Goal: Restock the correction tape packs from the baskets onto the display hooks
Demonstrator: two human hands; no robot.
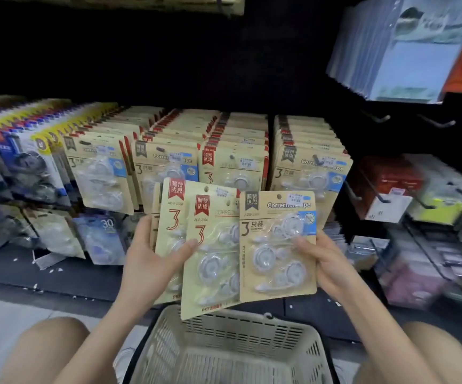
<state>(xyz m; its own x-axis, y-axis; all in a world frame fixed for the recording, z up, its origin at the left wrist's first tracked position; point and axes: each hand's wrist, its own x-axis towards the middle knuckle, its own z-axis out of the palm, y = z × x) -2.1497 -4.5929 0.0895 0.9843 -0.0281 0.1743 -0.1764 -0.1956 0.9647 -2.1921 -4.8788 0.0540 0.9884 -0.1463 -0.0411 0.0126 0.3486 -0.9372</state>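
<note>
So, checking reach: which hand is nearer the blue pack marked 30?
Left. The left hand is just right of the blue pack; the right hand is farther right, beyond the held packs.

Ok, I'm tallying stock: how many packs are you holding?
4: one pack in the right hand; three fanned in the left hand: front pack, middle pack, a rear sliver. More may hide behind.

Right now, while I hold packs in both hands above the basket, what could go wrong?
The left hand grips several fanned red-label packs by one edge; one might slip and fall past the basket.
The grey-label pack in the right hand resembles them; it could go onto the red-label row by mistake.
That row looks full, so its front pack may be pushed off.
</note>
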